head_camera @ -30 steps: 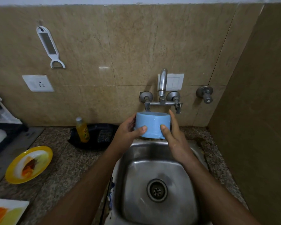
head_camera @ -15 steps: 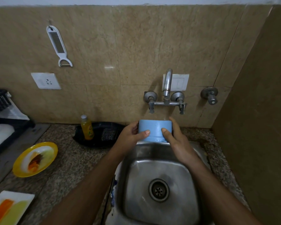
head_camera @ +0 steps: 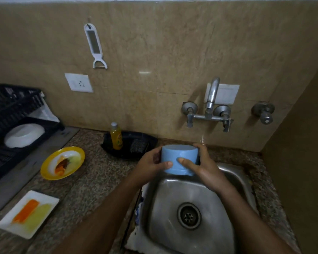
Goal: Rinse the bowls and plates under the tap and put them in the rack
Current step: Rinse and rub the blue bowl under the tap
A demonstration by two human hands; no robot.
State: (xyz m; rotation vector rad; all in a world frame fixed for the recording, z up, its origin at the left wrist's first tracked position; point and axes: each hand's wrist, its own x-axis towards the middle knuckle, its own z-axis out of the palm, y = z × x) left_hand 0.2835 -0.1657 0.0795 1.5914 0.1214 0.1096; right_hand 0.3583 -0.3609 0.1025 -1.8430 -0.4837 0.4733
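Note:
I hold a light blue bowl (head_camera: 179,158) upside down over the back edge of the steel sink (head_camera: 173,208), left of and below the tap (head_camera: 212,96). My left hand (head_camera: 151,165) grips its left side with the thumb across the front. My right hand (head_camera: 204,166) grips the right side, thumb on the front wall. No water stream shows at the spout. A black dish rack (head_camera: 6,110) at the far left holds a white bowl (head_camera: 24,134). On the counter lie a dirty yellow plate (head_camera: 62,163) and a dirty white square plate (head_camera: 28,213).
A yellow soap bottle (head_camera: 116,137) stands in a black tray (head_camera: 134,146) behind the counter. A peeler (head_camera: 95,46) and a socket (head_camera: 79,83) are on the tiled wall. A second valve (head_camera: 263,112) sits right of the tap. A side wall closes the right.
The bowl and both hands have come down and to the left, away from under the spout. The view has swung left, showing more of the rack.

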